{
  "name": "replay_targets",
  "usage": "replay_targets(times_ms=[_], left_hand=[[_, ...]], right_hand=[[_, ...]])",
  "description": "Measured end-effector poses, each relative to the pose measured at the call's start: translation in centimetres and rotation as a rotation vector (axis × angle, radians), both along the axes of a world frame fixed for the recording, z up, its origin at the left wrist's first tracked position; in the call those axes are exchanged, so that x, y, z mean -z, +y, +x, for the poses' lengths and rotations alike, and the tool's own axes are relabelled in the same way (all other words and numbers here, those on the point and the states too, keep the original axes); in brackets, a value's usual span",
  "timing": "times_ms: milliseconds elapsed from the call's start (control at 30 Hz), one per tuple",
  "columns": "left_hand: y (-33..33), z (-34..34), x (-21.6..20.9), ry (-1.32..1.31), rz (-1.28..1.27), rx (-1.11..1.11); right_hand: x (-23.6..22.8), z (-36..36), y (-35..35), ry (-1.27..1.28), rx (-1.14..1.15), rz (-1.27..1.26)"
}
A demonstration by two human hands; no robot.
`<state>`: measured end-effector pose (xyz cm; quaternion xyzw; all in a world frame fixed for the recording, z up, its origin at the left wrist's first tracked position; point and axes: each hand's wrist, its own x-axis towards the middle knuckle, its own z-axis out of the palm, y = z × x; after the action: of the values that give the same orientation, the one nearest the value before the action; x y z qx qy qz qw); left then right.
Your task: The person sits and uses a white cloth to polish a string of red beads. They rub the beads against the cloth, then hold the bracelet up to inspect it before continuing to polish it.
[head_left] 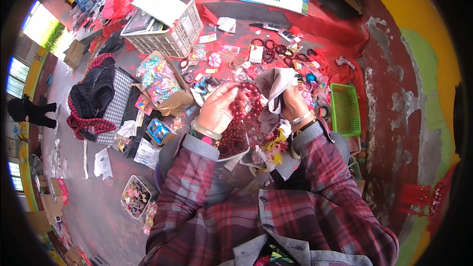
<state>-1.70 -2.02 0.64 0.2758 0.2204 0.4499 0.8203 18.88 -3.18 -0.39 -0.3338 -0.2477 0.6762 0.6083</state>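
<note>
Near the middle of the view my left hand (pixel 218 110) has its fingers closed on a dark red bead string (pixel 251 97), which loops beside the fingertips. My right hand (pixel 295 102) grips a grey cloth (pixel 274 84) that hangs down against the beads. Just below, many more dark red beads (pixel 231 140) fill a white-rimmed container (pixel 242 154) in front of my lap. Part of that heap is hidden by the cloth and my hands. Yellow and pink artificial flowers (pixel 277 146) lie to the right of the container, under my right wrist.
Ahead lie bead bracelets (pixel 283 51) and small trinkets on red cloth. A green basket (pixel 346 110) stands at right, by a peeling wall (pixel 389 93). At left are a white crate (pixel 172 37), a box of colourful packets (pixel 160 81), dark clothing (pixel 96 88) and a small trinket basket (pixel 138 197).
</note>
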Motion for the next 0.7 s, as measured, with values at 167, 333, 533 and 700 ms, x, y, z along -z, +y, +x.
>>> replay_targets(times_ms=[167, 333, 533, 700], left_hand=[[0.4, -0.6, -0.5, -0.104, -0.066, -0.014], [0.4, 0.0, -0.1, -0.141, -0.057, -0.062], [-0.2, 0.9, -0.7, -0.087, -0.077, 0.053], [-0.1, 1.3, -0.4, 0.088, 0.024, 0.063]], right_hand=[[1.9, 0.7, 0.1, -0.104, -0.216, 0.234], [0.2, -1.3, -0.6, -0.188, -0.204, 0.229], [-1.3, -1.6, -1.3, -0.206, -0.178, 0.156], [-1.2, -1.3, -1.7, -0.282, -0.188, 0.126]])
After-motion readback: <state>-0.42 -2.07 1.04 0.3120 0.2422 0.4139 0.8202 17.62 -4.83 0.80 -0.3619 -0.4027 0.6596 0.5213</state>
